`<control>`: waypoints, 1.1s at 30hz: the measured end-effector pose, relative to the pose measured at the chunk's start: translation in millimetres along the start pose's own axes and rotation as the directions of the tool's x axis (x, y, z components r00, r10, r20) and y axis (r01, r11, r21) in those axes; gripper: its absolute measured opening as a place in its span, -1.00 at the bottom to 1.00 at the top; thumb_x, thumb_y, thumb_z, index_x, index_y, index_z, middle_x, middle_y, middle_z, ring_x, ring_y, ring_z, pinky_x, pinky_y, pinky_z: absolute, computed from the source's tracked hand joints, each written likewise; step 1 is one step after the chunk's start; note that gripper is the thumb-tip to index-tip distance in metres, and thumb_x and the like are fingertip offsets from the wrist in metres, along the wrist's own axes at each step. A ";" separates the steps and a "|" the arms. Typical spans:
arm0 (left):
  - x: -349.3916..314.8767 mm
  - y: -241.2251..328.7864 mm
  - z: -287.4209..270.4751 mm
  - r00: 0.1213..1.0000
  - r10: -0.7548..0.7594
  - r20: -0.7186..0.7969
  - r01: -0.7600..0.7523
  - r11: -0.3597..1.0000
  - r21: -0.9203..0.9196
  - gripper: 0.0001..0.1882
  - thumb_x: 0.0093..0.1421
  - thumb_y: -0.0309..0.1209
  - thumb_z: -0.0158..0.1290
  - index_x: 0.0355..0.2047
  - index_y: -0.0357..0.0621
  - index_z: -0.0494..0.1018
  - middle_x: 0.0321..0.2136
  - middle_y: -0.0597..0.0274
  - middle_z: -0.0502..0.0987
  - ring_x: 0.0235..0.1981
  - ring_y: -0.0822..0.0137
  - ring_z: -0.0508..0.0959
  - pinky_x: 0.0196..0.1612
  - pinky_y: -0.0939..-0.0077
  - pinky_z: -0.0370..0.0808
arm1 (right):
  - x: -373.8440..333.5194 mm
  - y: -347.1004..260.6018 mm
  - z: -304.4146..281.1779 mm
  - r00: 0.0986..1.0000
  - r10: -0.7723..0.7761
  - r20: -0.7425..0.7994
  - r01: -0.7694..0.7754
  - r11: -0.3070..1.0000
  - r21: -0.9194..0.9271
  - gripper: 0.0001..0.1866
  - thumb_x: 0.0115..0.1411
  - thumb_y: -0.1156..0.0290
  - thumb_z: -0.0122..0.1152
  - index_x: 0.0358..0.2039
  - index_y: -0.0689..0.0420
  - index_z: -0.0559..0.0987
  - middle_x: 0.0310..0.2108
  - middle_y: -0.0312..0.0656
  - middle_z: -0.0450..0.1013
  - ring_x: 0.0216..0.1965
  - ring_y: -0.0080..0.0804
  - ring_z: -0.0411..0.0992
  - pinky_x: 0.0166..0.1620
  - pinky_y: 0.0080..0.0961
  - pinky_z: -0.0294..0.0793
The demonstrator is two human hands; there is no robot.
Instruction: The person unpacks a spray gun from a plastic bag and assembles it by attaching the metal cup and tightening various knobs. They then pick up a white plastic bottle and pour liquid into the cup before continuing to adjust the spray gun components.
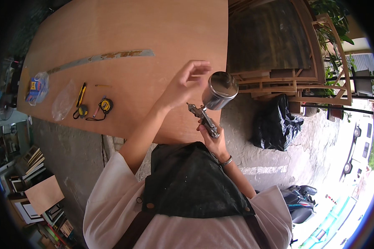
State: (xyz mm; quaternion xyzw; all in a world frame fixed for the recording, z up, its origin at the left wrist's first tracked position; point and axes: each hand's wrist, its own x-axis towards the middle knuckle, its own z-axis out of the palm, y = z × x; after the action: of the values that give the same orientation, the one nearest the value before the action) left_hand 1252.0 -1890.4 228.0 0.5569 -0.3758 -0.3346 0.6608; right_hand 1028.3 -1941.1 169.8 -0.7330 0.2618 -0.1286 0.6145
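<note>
My right hand (215, 140) is wrapped round the handle of a metal spray gun (204, 117), close to the table's near right edge. A shiny silver paint cup (218, 93) sits on top of the gun, its round lid tilted towards me. Just left of the cup, my left hand (191, 82) is raised over the table, loosely open, fingers a little bent and slightly blurred. Nothing shows in it, and whether its fingertips touch the cup I cannot tell. Below the gun hangs my dark apron (187, 178).
The wooden sheet tabletop (166, 25) carries a long metal straightedge (104, 57), tape measures (106, 104), a yellow cutter knife (81, 93), a pencil (102, 86) and plastic bags (63, 101). Right of it lie a black bag (278, 124) and wooden frames (303, 79). A motorcycle (299, 203) stands lower right.
</note>
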 end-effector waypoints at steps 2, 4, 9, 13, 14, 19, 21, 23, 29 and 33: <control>-8.8 -9.6 17.8 0.999 0.035 -0.016 -0.034 0.996 0.088 -0.16 -0.03 -0.07 0.39 0.15 -0.23 0.28 -0.01 0.08 0.52 0.07 0.23 0.50 0.14 0.33 0.39 | 0.0 -2.1 -1.0 0.999 -0.032 0.023 0.034 0.998 -0.057 -0.76 0.22 0.39 0.26 -0.14 0.22 0.58 -0.50 -0.12 0.54 -0.47 -0.45 0.52 -0.33 -0.48 0.46; -15.0 -14.8 36.7 0.999 -0.014 -0.034 0.015 0.999 0.029 -0.03 -0.26 -0.17 0.54 0.12 -0.24 0.28 -0.04 0.10 0.53 0.04 0.26 0.51 0.10 0.36 0.42 | 0.1 -14.5 0.3 0.998 -0.015 0.058 0.022 0.993 -0.112 -0.72 0.21 0.38 0.28 -0.10 0.22 0.59 -0.48 -0.07 0.55 -0.46 -0.35 0.56 -0.32 -0.46 0.47; -21.3 -15.8 41.9 0.991 -0.075 -0.110 0.065 0.994 -0.092 -0.19 -0.19 -0.32 0.43 0.08 -0.23 0.31 -0.09 0.14 0.53 -0.03 0.32 0.52 0.06 0.42 0.45 | -1.1 -29.9 7.0 0.998 0.050 0.040 -0.044 0.988 -0.148 -0.65 0.21 0.33 0.29 -0.03 0.21 0.57 -0.45 0.00 0.57 -0.43 -0.19 0.59 -0.32 -0.41 0.48; -24.4 -13.2 40.1 0.990 -0.070 -0.123 0.061 0.995 -0.079 -0.20 -0.20 -0.36 0.40 0.08 -0.24 0.31 -0.10 0.14 0.53 -0.03 0.33 0.51 0.06 0.41 0.44 | -1.4 -38.0 7.5 0.995 0.074 0.066 -0.060 0.981 -0.186 -0.64 0.23 0.31 0.27 -0.01 0.22 0.56 -0.44 0.03 0.56 -0.42 -0.15 0.59 -0.31 -0.39 0.49; -24.7 -12.1 39.4 0.990 -0.071 -0.126 0.061 0.995 -0.077 -0.19 -0.21 -0.36 0.40 0.08 -0.24 0.31 -0.10 0.15 0.53 -0.04 0.34 0.51 0.06 0.41 0.44 | -1.0 -40.7 7.1 0.995 0.072 0.072 -0.058 0.981 -0.187 -0.63 0.23 0.30 0.27 -0.01 0.22 0.56 -0.45 0.04 0.56 -0.43 -0.14 0.59 -0.32 -0.39 0.49; -25.1 -12.7 37.2 0.989 -0.085 -0.119 0.079 0.995 -0.055 -0.20 -0.21 -0.36 0.40 0.07 -0.25 0.31 -0.10 0.15 0.53 -0.04 0.34 0.52 0.06 0.42 0.44 | 0.4 -43.4 6.1 0.996 0.037 0.076 -0.023 0.985 -0.174 -0.62 0.24 0.29 0.27 0.00 0.22 0.56 -0.46 0.07 0.54 -0.44 -0.07 0.57 -0.33 -0.37 0.48; -25.9 -10.4 37.5 0.990 -0.075 -0.122 0.068 0.996 -0.063 -0.20 -0.20 -0.36 0.40 0.07 -0.25 0.31 -0.11 0.15 0.54 -0.05 0.34 0.52 0.06 0.42 0.45 | 0.5 -42.7 6.2 0.996 0.035 0.084 -0.019 0.983 -0.182 -0.63 0.24 0.29 0.27 -0.01 0.23 0.56 -0.47 0.08 0.53 -0.44 -0.04 0.57 -0.34 -0.36 0.48; -26.3 -7.8 38.6 0.990 -0.057 -0.126 0.049 0.996 -0.071 -0.20 -0.20 -0.37 0.40 0.07 -0.25 0.31 -0.11 0.16 0.54 -0.05 0.34 0.53 0.05 0.43 0.45 | 0.5 -43.5 6.2 0.995 0.032 0.090 -0.015 0.983 -0.180 -0.63 0.24 0.30 0.27 -0.02 0.23 0.56 -0.48 0.08 0.53 -0.44 -0.03 0.56 -0.35 -0.35 0.48; -26.8 -4.6 39.0 0.994 -0.019 -0.112 0.023 0.999 0.042 -0.20 -0.23 -0.40 0.42 0.05 -0.24 0.31 -0.13 0.19 0.53 -0.10 0.36 0.52 0.00 0.42 0.48 | 1.1 -47.2 6.3 0.995 0.019 0.094 -0.004 0.987 -0.161 -0.66 0.24 0.30 0.26 -0.04 0.23 0.57 -0.48 0.07 0.53 -0.42 -0.02 0.56 -0.34 -0.33 0.47; -27.1 -5.2 37.1 0.996 -0.040 -0.081 0.047 0.996 0.081 -0.18 -0.22 -0.36 0.44 0.07 -0.24 0.30 -0.10 0.18 0.52 -0.05 0.35 0.51 0.04 0.41 0.46 | 2.9 -45.3 6.3 0.996 0.011 0.093 0.005 0.986 -0.169 -0.65 0.24 0.29 0.26 -0.03 0.23 0.57 -0.46 0.07 0.53 -0.42 -0.03 0.56 -0.32 -0.32 0.48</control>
State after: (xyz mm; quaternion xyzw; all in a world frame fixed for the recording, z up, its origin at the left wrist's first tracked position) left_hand 1206.3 -1885.8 223.1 0.6046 -0.3506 -0.3108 0.6441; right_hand 1044.2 -1932.5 212.0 -0.7872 0.2439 -0.0705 0.5621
